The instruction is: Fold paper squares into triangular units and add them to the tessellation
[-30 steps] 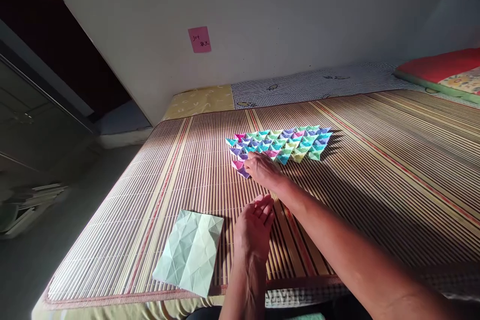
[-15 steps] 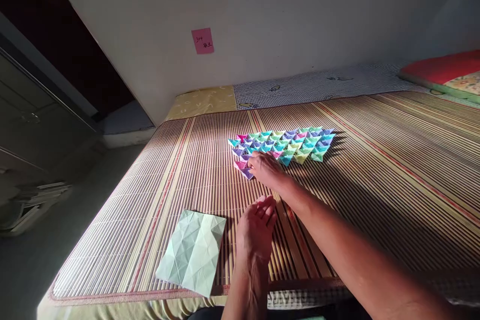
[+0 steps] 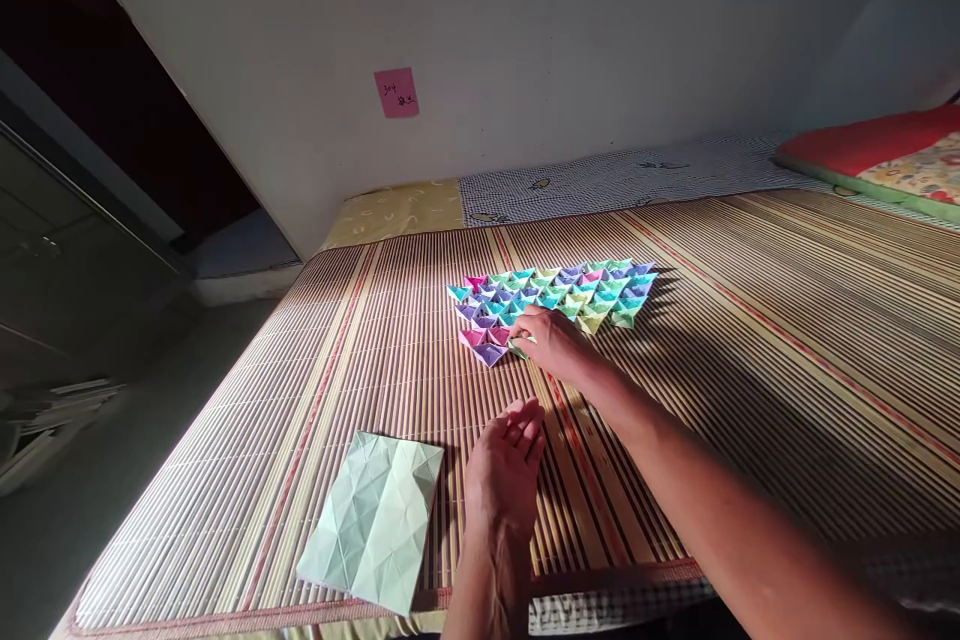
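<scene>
Small folded paper boats (image 3: 551, 297) in purple, turquoise, green, yellow and pink stand in close rows on the striped bamboo mat (image 3: 360, 360). My right hand (image 3: 555, 342) reaches to the near side of the rows, its fingers pinched on a light green paper boat (image 3: 520, 347) beside a purple boat (image 3: 490, 354). Part of the boats behind is hidden by this hand. Nearer to me, my left hand (image 3: 504, 465) rests palm up with its fingers loosely curled and apart, holding nothing visible.
A creased pale green sheet of paper (image 3: 375, 515) lies on the mat at the front left. A pink note (image 3: 396, 92) is stuck on the wall. Red and floral folded bedding (image 3: 877, 155) lies at the far right. The bed's left edge drops to the floor.
My right hand has shifted slightly right along the near row, and a light green boat now shows at its fingertips. A second pink boat is uncovered. My left hand stays nearly still.
</scene>
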The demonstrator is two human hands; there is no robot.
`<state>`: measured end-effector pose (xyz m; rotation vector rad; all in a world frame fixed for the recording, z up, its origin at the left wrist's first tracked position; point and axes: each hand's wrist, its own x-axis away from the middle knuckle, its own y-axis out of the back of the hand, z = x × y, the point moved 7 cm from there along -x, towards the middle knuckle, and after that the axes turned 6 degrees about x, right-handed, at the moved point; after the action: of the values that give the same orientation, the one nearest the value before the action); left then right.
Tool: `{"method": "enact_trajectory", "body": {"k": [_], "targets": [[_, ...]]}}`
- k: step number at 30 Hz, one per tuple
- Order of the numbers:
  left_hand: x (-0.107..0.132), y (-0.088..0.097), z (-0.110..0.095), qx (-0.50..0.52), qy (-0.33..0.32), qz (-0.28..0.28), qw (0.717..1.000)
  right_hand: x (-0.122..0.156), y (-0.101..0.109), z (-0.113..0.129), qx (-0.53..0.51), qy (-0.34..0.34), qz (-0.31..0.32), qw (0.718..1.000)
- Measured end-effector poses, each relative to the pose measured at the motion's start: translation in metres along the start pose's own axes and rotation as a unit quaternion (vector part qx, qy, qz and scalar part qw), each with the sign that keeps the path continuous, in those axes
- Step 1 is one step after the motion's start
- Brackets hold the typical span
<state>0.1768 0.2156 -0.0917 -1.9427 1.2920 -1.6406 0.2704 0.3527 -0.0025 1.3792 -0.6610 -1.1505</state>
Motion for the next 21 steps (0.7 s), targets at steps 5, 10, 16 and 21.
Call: {"method": "enact_trajectory", "body": {"k": [5, 10, 16, 21], "targets": [[-0.001, 0.001, 0.0, -0.002, -0.002, 0.005, 1.0, -0.008, -0.014, 0.029, 0.007, 0.041, 0.005, 0.999], [-0.001, 0.001, 0.0, 0.001, -0.001, 0.005, 1.0, -0.018, -0.028, 0.039, 0.034, 0.061, 0.014, 0.997], [0.003, -0.002, 0.001, 0.0, -0.003, 0.005, 1.0, -0.02, -0.032, 0.043, 0.056, 0.067, 0.015, 0.996], [0.003, -0.002, 0.001, -0.001, -0.002, 0.003, 1.0, -0.022, -0.031, 0.043, 0.062, 0.063, 0.017, 0.996]]}}
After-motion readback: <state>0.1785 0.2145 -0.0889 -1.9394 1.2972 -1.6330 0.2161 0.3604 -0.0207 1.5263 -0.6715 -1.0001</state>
